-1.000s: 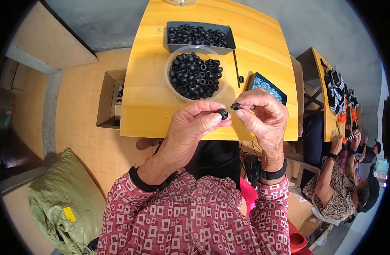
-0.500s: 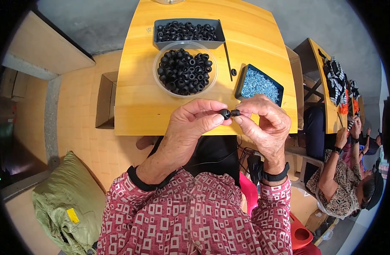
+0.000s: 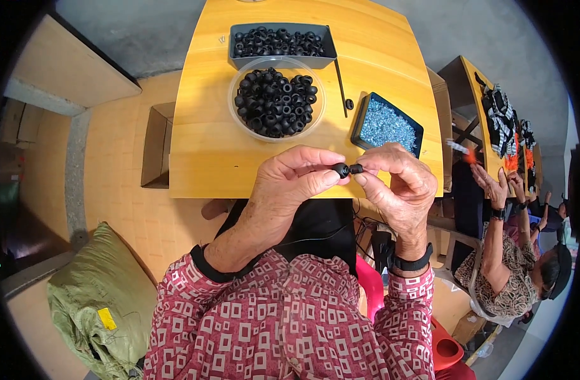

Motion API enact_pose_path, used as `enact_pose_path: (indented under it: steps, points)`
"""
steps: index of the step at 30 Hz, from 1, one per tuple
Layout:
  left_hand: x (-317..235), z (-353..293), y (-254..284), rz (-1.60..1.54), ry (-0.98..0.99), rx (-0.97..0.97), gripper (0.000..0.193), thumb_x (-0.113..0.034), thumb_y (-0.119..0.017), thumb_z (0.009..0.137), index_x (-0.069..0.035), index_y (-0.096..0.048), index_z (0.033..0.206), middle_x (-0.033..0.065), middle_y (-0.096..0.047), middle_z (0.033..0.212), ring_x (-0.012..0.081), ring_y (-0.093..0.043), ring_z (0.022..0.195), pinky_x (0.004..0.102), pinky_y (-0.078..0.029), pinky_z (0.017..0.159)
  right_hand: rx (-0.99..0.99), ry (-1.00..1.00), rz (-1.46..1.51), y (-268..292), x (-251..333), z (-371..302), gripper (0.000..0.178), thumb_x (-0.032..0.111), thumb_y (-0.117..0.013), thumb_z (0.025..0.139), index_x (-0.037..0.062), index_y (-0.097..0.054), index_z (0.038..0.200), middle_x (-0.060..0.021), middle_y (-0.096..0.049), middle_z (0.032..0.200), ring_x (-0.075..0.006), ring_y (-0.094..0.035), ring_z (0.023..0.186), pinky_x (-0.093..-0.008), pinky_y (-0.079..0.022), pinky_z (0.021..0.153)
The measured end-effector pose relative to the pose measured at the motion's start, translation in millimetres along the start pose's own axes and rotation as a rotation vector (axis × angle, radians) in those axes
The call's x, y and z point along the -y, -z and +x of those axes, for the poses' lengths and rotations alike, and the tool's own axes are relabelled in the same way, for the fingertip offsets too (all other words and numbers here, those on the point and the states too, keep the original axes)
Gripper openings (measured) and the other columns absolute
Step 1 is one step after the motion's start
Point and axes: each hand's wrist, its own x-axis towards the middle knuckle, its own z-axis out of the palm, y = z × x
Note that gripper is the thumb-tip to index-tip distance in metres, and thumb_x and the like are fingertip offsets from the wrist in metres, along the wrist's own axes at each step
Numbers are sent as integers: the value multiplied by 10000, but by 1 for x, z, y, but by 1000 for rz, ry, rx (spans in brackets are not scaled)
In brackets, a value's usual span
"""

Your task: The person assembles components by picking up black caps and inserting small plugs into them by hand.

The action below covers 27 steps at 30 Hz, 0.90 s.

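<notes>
Above the table's near edge, my left hand (image 3: 286, 180) pinches a round black bead-like part (image 3: 341, 170) with a hole in it, between thumb and fingers. My right hand (image 3: 400, 183) is closed at its fingertips on a small black cylindrical piece (image 3: 356, 169). The two parts meet end to end or nearly so; whether one sits inside the other I cannot tell. Just beyond my hands stands a clear round tub (image 3: 232, 104) heaped with similar hollow black parts. Past my right hand lies a dark tray (image 3: 359, 120) full of small clear-blue pieces.
Behind the tub, a grey rectangular bin (image 3: 283, 63) holds more black parts. A thin black rod (image 3: 341, 88) and a loose black part (image 3: 349, 104) lie on the yellow table (image 3: 201, 158). At right, a co-worker (image 3: 505, 272) sits by another table; a green sack (image 3: 103, 297) is at left.
Both my hands keep their pinch and have shifted slightly right, the two black parts still facing each other. The co-worker's hand has lifted toward the left, near a blurred orange-and-white item.
</notes>
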Motion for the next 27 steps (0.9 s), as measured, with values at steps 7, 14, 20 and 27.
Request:
enact_pose_path:
  steps: [7,14,20,27]
  points:
    - [2,-1,0,3,16,-15,195,-16,-624,862,23,-615,1053,87,-642,1018,167,-634,930,275,-501,856,45,-17,-37,-1,6,2,148,-79,-684,709,-12,-664,840,-90,-656,790,-152,-616,689,-261,-487,635]
    - [4,-1,0,2,23,-31,205,-20,-623,863,28,-614,1063,87,-648,997,153,-636,913,264,-499,835,69,57,-126,-1,4,1,154,-69,-689,708,-24,-672,854,-111,-651,793,-194,-636,722,-278,-498,649]
    - [8,-2,-2,-51,15,-62,213,-38,-618,872,35,-611,1072,86,-652,979,148,-638,904,260,-499,836,-44,79,-200,-12,0,-7,189,-56,-706,696,-23,-689,882,-118,-641,785,-205,-617,698,-288,-482,628]
    - [14,-2,1,-112,44,-114,219,-49,-619,873,41,-609,1073,82,-647,987,165,-640,893,261,-504,831,-118,67,-188,-23,-3,-16,207,-32,-734,689,-23,-694,892,-110,-636,778,-196,-577,669,-282,-446,602]
